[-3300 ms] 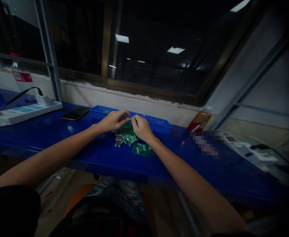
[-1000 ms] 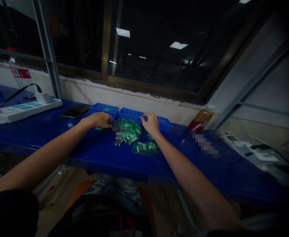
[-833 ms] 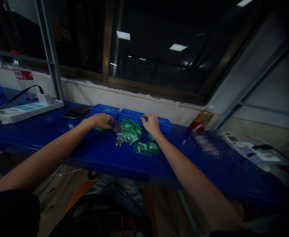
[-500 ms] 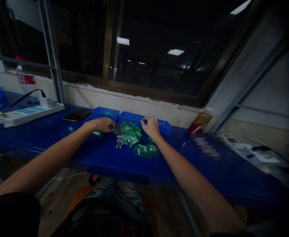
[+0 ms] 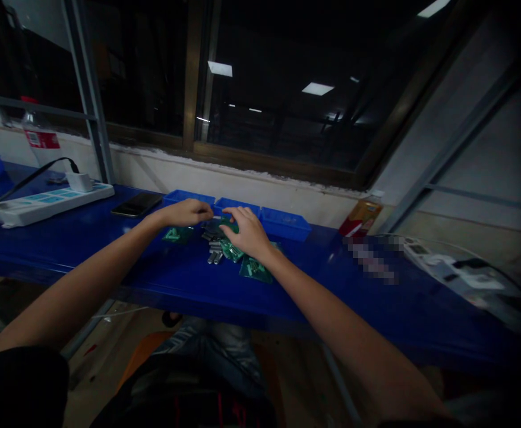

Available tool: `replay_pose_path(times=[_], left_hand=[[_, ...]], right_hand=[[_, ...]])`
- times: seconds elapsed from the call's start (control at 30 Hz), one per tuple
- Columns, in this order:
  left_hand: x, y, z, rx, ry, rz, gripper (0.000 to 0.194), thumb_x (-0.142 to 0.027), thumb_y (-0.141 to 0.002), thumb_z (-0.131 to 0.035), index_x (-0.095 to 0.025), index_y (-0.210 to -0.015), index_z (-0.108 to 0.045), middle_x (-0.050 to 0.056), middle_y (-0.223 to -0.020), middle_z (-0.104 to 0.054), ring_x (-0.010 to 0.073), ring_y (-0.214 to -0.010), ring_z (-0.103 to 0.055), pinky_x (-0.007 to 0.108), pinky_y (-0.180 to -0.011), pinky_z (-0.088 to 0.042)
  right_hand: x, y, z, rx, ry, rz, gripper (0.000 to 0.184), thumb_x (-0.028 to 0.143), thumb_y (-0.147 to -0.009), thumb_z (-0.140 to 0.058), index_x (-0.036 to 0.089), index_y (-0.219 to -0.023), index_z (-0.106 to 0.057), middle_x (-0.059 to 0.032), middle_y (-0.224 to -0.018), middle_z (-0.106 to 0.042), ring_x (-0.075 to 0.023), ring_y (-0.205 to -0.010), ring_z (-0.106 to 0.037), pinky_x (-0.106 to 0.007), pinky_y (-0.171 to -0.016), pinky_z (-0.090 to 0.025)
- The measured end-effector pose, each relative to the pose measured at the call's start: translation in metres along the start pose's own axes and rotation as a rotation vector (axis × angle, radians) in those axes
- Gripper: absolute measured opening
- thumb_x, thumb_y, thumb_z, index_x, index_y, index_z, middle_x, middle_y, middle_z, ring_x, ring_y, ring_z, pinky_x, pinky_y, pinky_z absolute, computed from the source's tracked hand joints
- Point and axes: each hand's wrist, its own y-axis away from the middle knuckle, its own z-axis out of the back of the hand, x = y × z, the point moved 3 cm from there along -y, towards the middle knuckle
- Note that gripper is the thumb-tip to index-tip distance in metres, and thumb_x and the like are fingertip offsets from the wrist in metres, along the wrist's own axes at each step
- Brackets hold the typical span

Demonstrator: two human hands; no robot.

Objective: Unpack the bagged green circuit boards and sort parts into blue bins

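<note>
Green packets (image 5: pixel 176 235) lay along the desk (image 5: pixel 171 282), the leftmost just beside the left hand (image 5: pixel 189 212), whose fingers were curled, around what, if anything, I could not tell. Metal pieces (image 5: pixel 214 252) came next, then the right hand (image 5: pixel 248 233), thumb and fingers parted, over more packets; a blue tray (image 5: pixel 287 229) stood behind, farther right.

No legible text anywhere.
</note>
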Motion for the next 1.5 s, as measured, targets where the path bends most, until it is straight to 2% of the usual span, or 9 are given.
replay_pose_path(times=[0.2,0.4,0.53,0.77,0.9,1.07,1.17,1.37,1.5], left_hand=[[-0.021,-0.006,-0.018,-0.057,0.185,-0.091,0.039,-0.036,-0.087,-0.028,-0.012,-0.072,-0.055,0.003,-0.069,-0.058,0.0127,-0.066,-0.051,0.025,-0.065,-0.041],[-0.024,0.0,-0.012,-0.257,0.275,-0.214,0.032,-0.034,-0.081,-0.049,-0.012,-0.103,-0.053,0.006,-0.086,-0.062,0.0136,-0.076,-0.056,0.024,-0.066,-0.042],[-0.033,0.002,-0.009,-0.314,0.179,-0.304,0.026,-0.031,-0.08,-0.051,-0.012,-0.097,-0.056,0.005,-0.08,-0.061,0.0122,-0.071,-0.055,0.024,-0.066,-0.042],[-0.034,0.003,-0.005,-0.323,0.069,-0.235,0.034,-0.035,-0.089,-0.036,-0.012,-0.081,-0.06,0.002,-0.068,-0.058,0.012,-0.064,-0.053,0.024,-0.062,-0.039],[-0.035,0.004,-0.005,-0.291,0.082,-0.211,0.042,-0.035,-0.09,-0.03,-0.012,-0.069,-0.057,0.002,-0.061,-0.055,0.0111,-0.06,-0.052,0.024,-0.06,-0.038],[-0.035,0.006,-0.006,-0.319,0.165,-0.217,0.031,-0.037,-0.085,-0.043,-0.013,-0.099,-0.057,0.002,-0.069,-0.06,0.0112,-0.064,-0.055,0.022,-0.061,-0.041],[-0.036,0.005,-0.006,-0.334,0.181,-0.242,0.031,-0.034,-0.083,-0.047,-0.013,-0.103,-0.056,0.001,-0.068,-0.06,0.0108,-0.063,-0.055,0.021,-0.06,-0.041],[-0.035,0.005,-0.005,-0.343,0.116,-0.201,0.031,-0.033,-0.087,-0.038,-0.012,-0.095,-0.06,0.004,-0.072,-0.063,0.0106,-0.062,-0.055,0.023,-0.061,-0.04],[-0.035,0.004,-0.005,-0.32,0.069,-0.183,0.036,-0.035,-0.089,-0.034,-0.012,-0.084,-0.062,0.004,-0.067,-0.062,0.011,-0.06,-0.055,0.023,-0.06,-0.038]], right_hand=[[0.0,0.002,0.0,0.001,0.028,-0.002,0.014,0.027,-0.084,-0.049,0.018,-0.09,-0.057,-0.0057,-0.087,-0.058,-0.0188,-0.085,-0.05,-0.031,-0.076,-0.039],[-0.004,0.0,0.001,-0.045,-0.041,-0.087,0.026,0.031,-0.09,-0.037,0.018,-0.076,-0.055,-0.0045,-0.077,-0.056,-0.0164,-0.078,-0.052,-0.029,-0.072,-0.038],[-0.006,-0.001,0.002,-0.065,-0.102,-0.129,0.031,0.032,-0.091,-0.034,0.019,-0.069,-0.051,-0.0031,-0.07,-0.055,-0.0152,-0.07,-0.052,-0.027,-0.066,-0.037],[-0.006,0.002,0.004,-0.061,-0.145,-0.147,0.026,0.037,-0.083,-0.05,0.019,-0.102,-0.052,-0.001,-0.073,-0.057,-0.0162,-0.07,-0.054,-0.027,-0.065,-0.038],[-0.002,0.002,0.008,-0.059,-0.105,-0.096,0.017,0.032,-0.086,-0.045,0.02,-0.094,-0.055,-0.0029,-0.08,-0.059,-0.0159,-0.075,-0.054,-0.027,-0.07,-0.039],[-0.001,0.001,0.008,-0.063,-0.085,-0.116,0.028,0.032,-0.091,-0.034,0.019,-0.076,-0.054,-0.0035,-0.077,-0.058,-0.0152,-0.076,-0.054,-0.026,-0.07,-0.038],[-0.004,0.001,0.006,-0.068,-0.091,-0.137,0.032,0.032,-0.092,-0.031,0.019,-0.073,-0.052,-0.0031,-0.074,-0.056,-0.0149,-0.073,-0.054,-0.026,-0.067,-0.038],[-0.004,0.002,0.007,-0.057,-0.117,-0.124,0.025,0.038,-0.088,-0.042,0.02,-0.1,-0.052,-0.0014,-0.076,-0.058,-0.0154,-0.07,-0.054,-0.026,-0.066,-0.039],[-0.001,0.002,0.011,-0.074,-0.071,-0.075,0.022,0.034,-0.088,-0.041,0.019,-0.095,-0.056,-0.0034,-0.082,-0.059,-0.0152,-0.074,-0.054,-0.026,-0.07,-0.039]])
